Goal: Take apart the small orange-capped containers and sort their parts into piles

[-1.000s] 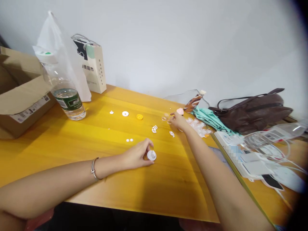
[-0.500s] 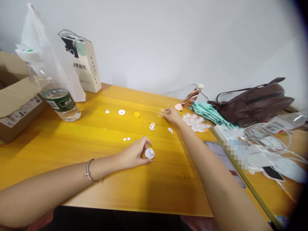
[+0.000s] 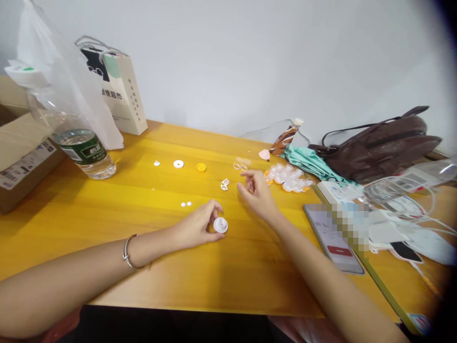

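Note:
My left hand [image 3: 202, 221] is closed round a small white round plastic part [image 3: 220, 225], pinched by its rim between thumb and fingers, a raised middle on top. Above the wooden table, my right hand [image 3: 257, 193] has thumb and index finger apart, with nothing seen between them. Left of those fingers lie white openwork wheels [image 3: 224, 185], and just behind are clear rings [image 3: 242, 164]. A yellow disc [image 3: 201, 167], a white ring-shaped disc [image 3: 178, 164] and a small white stemmed part [image 3: 156, 163] lie farther back. Two white buttons [image 3: 186, 204] rest near my left hand.
Clear plastic cups with orange bases [image 3: 289, 177] sit right of my right hand, near a phone [image 3: 333, 238]. At the back right are a brown drink bottle [image 3: 285, 138], a teal cloth [image 3: 310, 162] and a brown bag [image 3: 385, 143]. A water bottle [image 3: 84, 147] and carton [image 3: 26, 164] stand left.
My right hand has drawn back toward me from the clear rings, which now lie on the table. It covers the spot where another white openwork piece lay. My left hand keeps its hold.

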A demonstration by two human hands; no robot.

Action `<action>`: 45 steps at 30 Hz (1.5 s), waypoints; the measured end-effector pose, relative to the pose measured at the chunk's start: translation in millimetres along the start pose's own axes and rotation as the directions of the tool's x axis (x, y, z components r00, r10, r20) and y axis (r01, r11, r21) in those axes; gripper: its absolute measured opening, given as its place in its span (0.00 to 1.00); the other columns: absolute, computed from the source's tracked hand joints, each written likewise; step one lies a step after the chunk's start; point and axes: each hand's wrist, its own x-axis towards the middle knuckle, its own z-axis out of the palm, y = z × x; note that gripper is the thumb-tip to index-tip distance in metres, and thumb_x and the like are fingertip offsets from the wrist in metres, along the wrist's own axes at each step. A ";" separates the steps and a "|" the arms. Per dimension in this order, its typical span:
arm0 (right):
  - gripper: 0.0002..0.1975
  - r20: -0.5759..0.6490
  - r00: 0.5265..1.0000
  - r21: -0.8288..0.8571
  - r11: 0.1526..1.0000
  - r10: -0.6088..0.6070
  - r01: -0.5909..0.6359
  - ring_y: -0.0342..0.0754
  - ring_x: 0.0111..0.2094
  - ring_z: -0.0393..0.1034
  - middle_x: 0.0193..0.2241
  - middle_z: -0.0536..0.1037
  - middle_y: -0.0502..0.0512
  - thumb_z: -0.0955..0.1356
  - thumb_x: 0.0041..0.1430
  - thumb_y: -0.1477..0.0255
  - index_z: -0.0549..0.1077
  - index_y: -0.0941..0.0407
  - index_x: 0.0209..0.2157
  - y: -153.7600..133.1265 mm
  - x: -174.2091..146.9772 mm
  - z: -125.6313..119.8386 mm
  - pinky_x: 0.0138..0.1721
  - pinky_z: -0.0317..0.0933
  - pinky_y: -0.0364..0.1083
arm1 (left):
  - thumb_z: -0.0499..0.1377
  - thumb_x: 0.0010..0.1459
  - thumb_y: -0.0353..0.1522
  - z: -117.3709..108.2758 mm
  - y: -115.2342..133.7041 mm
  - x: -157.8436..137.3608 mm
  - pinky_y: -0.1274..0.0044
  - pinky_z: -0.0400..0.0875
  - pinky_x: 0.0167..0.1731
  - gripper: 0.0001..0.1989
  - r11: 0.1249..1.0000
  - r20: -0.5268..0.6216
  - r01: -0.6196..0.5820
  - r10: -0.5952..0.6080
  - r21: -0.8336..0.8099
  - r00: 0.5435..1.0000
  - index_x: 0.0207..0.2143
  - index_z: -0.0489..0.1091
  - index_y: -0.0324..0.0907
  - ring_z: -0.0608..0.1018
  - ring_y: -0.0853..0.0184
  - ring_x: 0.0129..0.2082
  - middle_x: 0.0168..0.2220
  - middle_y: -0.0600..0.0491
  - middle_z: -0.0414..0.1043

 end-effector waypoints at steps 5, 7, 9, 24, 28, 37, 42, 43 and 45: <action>0.21 0.334 0.940 0.211 0.978 -0.075 0.003 0.44 0.34 0.62 0.36 0.66 0.53 0.69 0.51 0.64 0.60 0.55 0.45 -19.3 -59.0 7.5 0.37 0.62 0.46 | 0.60 0.49 0.32 -0.2 -2.9 0.2 0.74 0.67 0.36 0.21 1.000 -0.008 -0.024 0.024 -0.019 1.000 0.44 0.56 0.42 0.70 0.67 0.36 0.37 0.51 0.65; 0.23 0.394 0.915 0.214 0.977 -0.089 0.003 0.45 0.35 0.62 0.36 0.67 0.53 0.71 0.48 0.63 0.62 0.55 0.44 -20.9 -62.8 9.2 0.38 0.61 0.46 | 0.60 0.49 0.32 -0.6 -3.2 0.2 0.73 0.67 0.38 0.21 0.999 -0.010 -0.052 0.052 -0.008 0.999 0.44 0.56 0.42 0.69 0.67 0.37 0.38 0.51 0.64; 0.21 0.426 0.900 0.218 0.976 -0.093 -0.002 0.45 0.35 0.62 0.35 0.68 0.53 0.71 0.48 0.63 0.63 0.55 0.41 -20.8 -60.0 9.4 0.37 0.61 0.46 | 0.59 0.49 0.31 -1.4 -1.4 -0.2 0.73 0.67 0.39 0.20 0.996 -0.006 -0.085 0.085 0.019 0.996 0.45 0.56 0.42 0.69 0.67 0.37 0.39 0.51 0.64; 0.05 0.399 0.905 0.175 0.981 -0.147 0.082 0.44 0.34 0.62 0.30 0.67 0.50 0.68 0.51 0.74 0.67 0.55 0.31 -30.6 -63.0 15.1 0.37 0.57 0.44 | 0.50 0.60 0.32 -4.8 6.8 -6.2 0.76 0.66 0.36 0.09 0.928 -0.015 -0.238 0.253 0.287 0.967 0.42 0.64 0.42 0.71 0.68 0.34 0.34 0.50 0.69; 0.06 0.404 0.901 0.208 0.975 -0.159 0.079 0.43 0.34 0.63 0.31 0.67 0.49 0.67 0.49 0.76 0.69 0.55 0.32 -31.2 -62.5 13.8 0.39 0.58 0.44 | 0.50 0.59 0.29 -3.8 3.6 -6.8 0.76 0.67 0.37 0.09 0.876 0.006 -0.338 0.358 0.345 0.934 0.42 0.64 0.41 0.71 0.68 0.34 0.35 0.49 0.70; 0.11 0.416 0.896 0.298 0.954 -0.157 0.029 0.43 0.31 0.64 0.29 0.71 0.50 0.67 0.54 0.68 0.70 0.55 0.40 -29.0 -61.1 13.1 0.36 0.60 0.43 | 0.52 0.58 0.25 -4.8 1.5 -7.4 0.74 0.69 0.38 0.15 0.786 -0.028 -0.471 0.524 0.402 0.851 0.48 0.62 0.41 0.72 0.67 0.37 0.39 0.47 0.72; 0.12 0.441 0.891 0.406 0.909 -0.109 -0.090 0.41 0.28 0.62 0.27 0.69 0.49 0.64 0.57 0.65 0.69 0.56 0.40 -33.2 -62.9 13.6 0.31 0.60 0.41 | 0.53 0.58 0.26 -6.4 3.6 -7.7 0.73 0.71 0.39 0.17 0.792 -0.105 -0.451 0.533 0.411 0.840 0.51 0.61 0.41 0.74 0.66 0.39 0.40 0.47 0.72; 0.12 0.446 0.889 0.421 0.901 -0.105 -0.104 0.41 0.27 0.62 0.27 0.69 0.49 0.64 0.57 0.65 0.69 0.56 0.40 -33.8 -63.3 14.0 0.30 0.60 0.41 | 0.53 0.57 0.25 -7.6 4.3 -7.9 0.72 0.71 0.40 0.18 0.752 -0.064 -0.493 0.573 0.438 0.817 0.51 0.61 0.41 0.74 0.65 0.41 0.42 0.46 0.72; 0.13 0.427 0.900 0.426 0.898 -0.093 -0.110 0.40 0.26 0.61 0.27 0.69 0.49 0.64 0.57 0.64 0.70 0.56 0.41 -33.6 -64.3 15.0 0.29 0.60 0.40 | 0.54 0.56 0.24 -10.4 6.3 -8.0 0.72 0.71 0.40 0.19 0.693 -0.023 -0.543 0.626 0.475 0.779 0.51 0.62 0.40 0.74 0.64 0.42 0.43 0.45 0.72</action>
